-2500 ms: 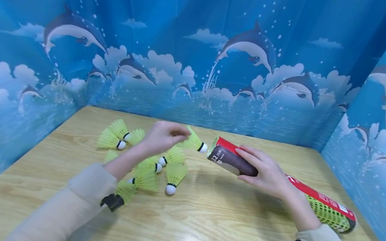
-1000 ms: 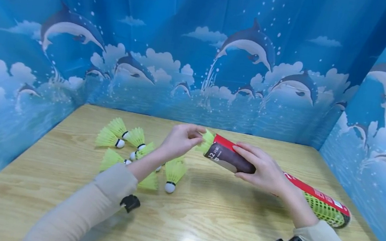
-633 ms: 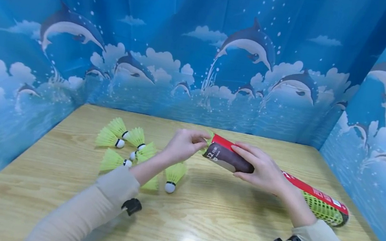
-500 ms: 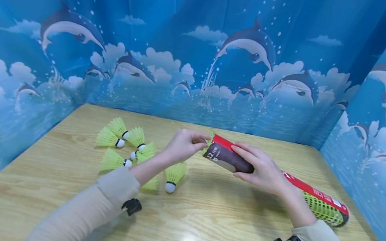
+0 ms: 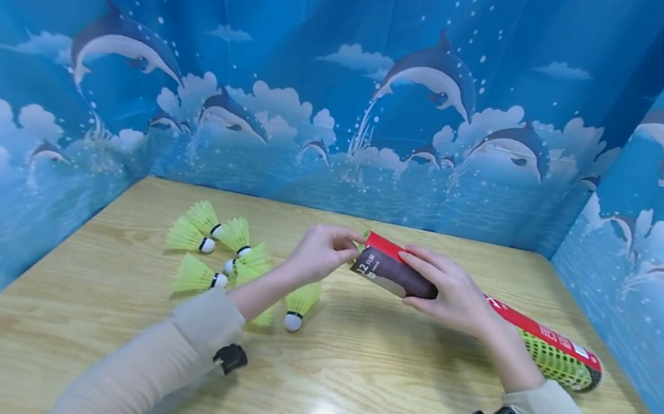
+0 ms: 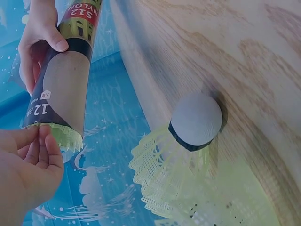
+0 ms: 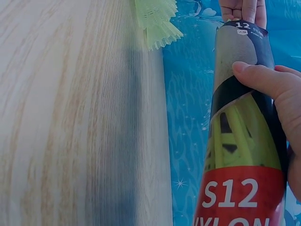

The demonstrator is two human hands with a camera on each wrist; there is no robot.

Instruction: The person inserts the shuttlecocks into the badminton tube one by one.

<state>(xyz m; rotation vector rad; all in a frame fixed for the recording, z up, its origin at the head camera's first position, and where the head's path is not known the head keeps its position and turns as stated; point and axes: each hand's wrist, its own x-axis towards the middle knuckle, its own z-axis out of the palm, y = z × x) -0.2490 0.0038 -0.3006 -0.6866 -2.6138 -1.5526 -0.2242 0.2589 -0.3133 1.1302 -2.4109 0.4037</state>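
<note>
My right hand point(image 5: 456, 290) grips a long shuttlecock tube point(image 5: 393, 271) with a red, dark and grey wrapper. The tube's mouth is raised and points left, and its far end slopes down to the right. At the mouth, the fingertips of my left hand point(image 5: 319, 256) pinch the skirt edge of a yellow shuttlecock point(image 6: 69, 136). Only the skirt's rim sticks out; its cork is hidden inside. In the right wrist view, the thumb of my right hand point(image 7: 277, 89) lies across the tube's wrapper point(image 7: 235, 52), and more yellow skirts show through its clear part.
Several yellow shuttlecocks with white corks lie on the wooden table point(image 5: 383, 395) at the left, one shuttlecock point(image 5: 297, 304) slightly apart from the others. My left forearm covers part of the group. A blue dolphin-print curtain point(image 5: 322, 94) encloses the table's back and sides.
My left hand has moved right, carrying the shuttlecock from outside the tube into its mouth until just the skirt's rim shows. My right hand keeps holding the tube nearly still.
</note>
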